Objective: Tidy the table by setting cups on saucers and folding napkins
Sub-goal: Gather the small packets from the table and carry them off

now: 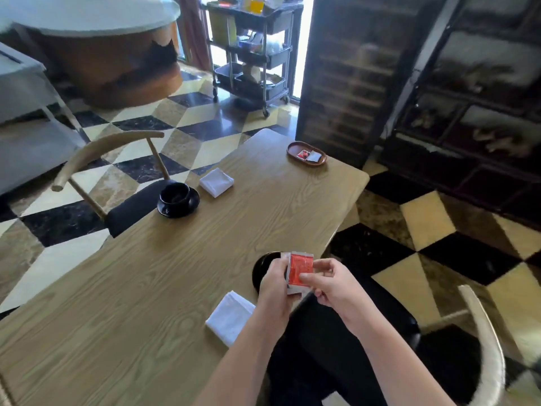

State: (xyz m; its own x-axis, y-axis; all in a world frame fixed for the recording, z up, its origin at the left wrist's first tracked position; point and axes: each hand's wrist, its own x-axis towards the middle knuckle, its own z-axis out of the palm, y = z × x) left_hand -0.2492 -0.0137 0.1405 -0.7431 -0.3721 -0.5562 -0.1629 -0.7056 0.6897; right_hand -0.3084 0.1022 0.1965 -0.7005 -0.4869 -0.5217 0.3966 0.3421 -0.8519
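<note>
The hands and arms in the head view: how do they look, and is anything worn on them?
Both forearms are bare as far as the picture shows: no sleeves in view. The left hand and the right hand wear no gloves. I can see no watch, bracelet or ring on them, though the picture is a little soft. The nails look short and unpainted.

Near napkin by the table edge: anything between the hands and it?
Yes, in a sense: both hands are occupied. The left hand and right hand grip a red packet above the black saucer. The near napkin lies uncovered on the table, under the left forearm.
</note>
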